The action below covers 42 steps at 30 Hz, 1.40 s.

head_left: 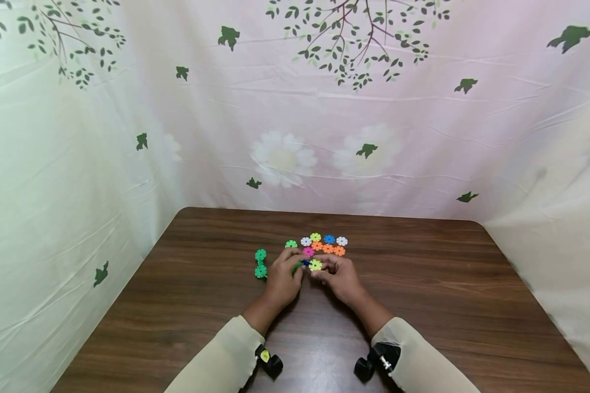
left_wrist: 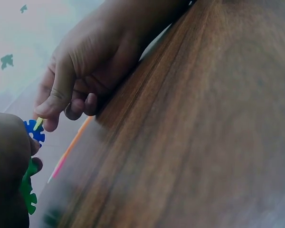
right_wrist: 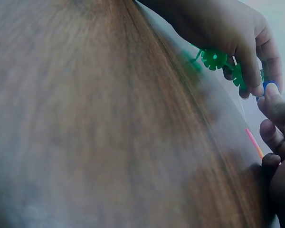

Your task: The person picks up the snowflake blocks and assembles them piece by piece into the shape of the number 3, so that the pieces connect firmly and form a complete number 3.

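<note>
My left hand grips a chain of green notched plastic discs. A blue notched disc sits at the chain's end by my left fingertips. With thumb and fingers, my right hand pinches a yellow-green notched disc. In the left wrist view this disc stands edge-on against the blue one, and both hands meet there. Left of my left hand in the head view, green discs of the chain stick out. My left fingers hide the chain's middle.
Just beyond the hands lie loose notched discs: a pink one, several orange ones, white ones, a blue one, a yellow-green one and a light green one. The brown wooden table meets a printed curtain behind.
</note>
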Available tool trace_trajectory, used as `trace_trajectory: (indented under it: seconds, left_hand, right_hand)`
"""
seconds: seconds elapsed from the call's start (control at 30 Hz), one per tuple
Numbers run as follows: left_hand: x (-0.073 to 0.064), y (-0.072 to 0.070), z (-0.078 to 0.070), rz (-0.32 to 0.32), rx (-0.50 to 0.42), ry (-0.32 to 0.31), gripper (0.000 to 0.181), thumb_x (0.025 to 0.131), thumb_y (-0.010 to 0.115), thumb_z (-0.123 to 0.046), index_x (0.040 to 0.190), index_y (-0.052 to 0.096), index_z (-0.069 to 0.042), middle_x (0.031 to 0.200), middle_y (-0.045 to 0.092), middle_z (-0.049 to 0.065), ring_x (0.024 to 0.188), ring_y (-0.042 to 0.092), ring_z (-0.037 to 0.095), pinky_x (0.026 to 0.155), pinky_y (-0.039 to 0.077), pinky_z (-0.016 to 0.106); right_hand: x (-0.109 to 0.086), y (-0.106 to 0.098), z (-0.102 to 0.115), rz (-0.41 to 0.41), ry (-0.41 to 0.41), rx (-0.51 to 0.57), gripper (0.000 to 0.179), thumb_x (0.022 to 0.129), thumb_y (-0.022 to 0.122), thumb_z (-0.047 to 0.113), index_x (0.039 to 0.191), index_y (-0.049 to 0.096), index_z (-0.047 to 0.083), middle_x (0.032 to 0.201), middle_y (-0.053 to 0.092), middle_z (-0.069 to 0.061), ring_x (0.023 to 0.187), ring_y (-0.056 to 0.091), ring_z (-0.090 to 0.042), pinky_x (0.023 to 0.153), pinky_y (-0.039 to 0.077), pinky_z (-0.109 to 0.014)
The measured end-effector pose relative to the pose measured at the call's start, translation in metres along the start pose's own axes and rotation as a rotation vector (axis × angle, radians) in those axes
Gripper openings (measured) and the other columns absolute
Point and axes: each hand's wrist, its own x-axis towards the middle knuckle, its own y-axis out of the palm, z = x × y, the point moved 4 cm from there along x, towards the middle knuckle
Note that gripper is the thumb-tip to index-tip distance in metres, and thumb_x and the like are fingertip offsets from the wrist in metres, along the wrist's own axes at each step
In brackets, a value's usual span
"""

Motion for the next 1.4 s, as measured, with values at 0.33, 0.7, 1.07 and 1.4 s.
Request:
trace_trajectory:
  seconds: [0.33, 0.7, 1.07, 1.4]
  left_hand:
    - [0.0008, -0.0020, 0.0007, -0.013, 0.142, 0.062, 0.026, 0.096, 0.080, 0.002, 0.121, 0.081, -0.005, 0.127, 0.074, 0.011, 0.101, 0.079, 0.027, 0.080, 0.066, 0.041]
    - [-0.0020, -0.0007, 0.0003, 0.098, 0.249, 0.084, 0.040, 0.093, 0.083, -0.012, 0.132, 0.077, -0.012, 0.140, 0.070, 0.012, 0.091, 0.073, 0.026, 0.080, 0.061, 0.050]
    - [-0.0022, 0.0015, 0.0042, 0.196, 0.210, 0.032, 0.046, 0.097, 0.082, -0.026, 0.140, 0.072, -0.012, 0.145, 0.062, 0.015, 0.120, 0.069, 0.035, 0.090, 0.061, 0.059]
    - [-0.0040, 0.0018, 0.0064, 0.190, 0.217, 0.022, 0.041, 0.099, 0.084, -0.030, 0.134, 0.076, -0.010, 0.143, 0.063, 0.013, 0.122, 0.069, 0.035, 0.093, 0.062, 0.056]
  right_hand:
    - [-0.0010, 0.0001, 0.0023, 0.052, -0.081, -0.012, 0.042, 0.098, 0.077, -0.002, 0.139, 0.069, -0.007, 0.096, 0.071, -0.023, 0.070, 0.061, -0.006, 0.064, 0.054, -0.021]
    - [-0.0015, 0.0002, 0.0021, 0.049, -0.071, -0.064, 0.039, 0.099, 0.074, -0.003, 0.138, 0.073, -0.002, 0.091, 0.072, -0.018, 0.073, 0.063, -0.008, 0.068, 0.055, -0.023]
    - [0.0005, 0.0005, -0.0005, -0.018, -0.090, -0.018, 0.022, 0.099, 0.072, -0.007, 0.120, 0.073, -0.008, 0.095, 0.077, -0.026, 0.074, 0.064, -0.008, 0.069, 0.055, -0.021]
    - [-0.0024, 0.0011, 0.0004, -0.064, -0.057, -0.028, 0.013, 0.100, 0.073, -0.006, 0.113, 0.076, -0.005, 0.102, 0.079, -0.025, 0.089, 0.072, -0.013, 0.079, 0.055, -0.018]
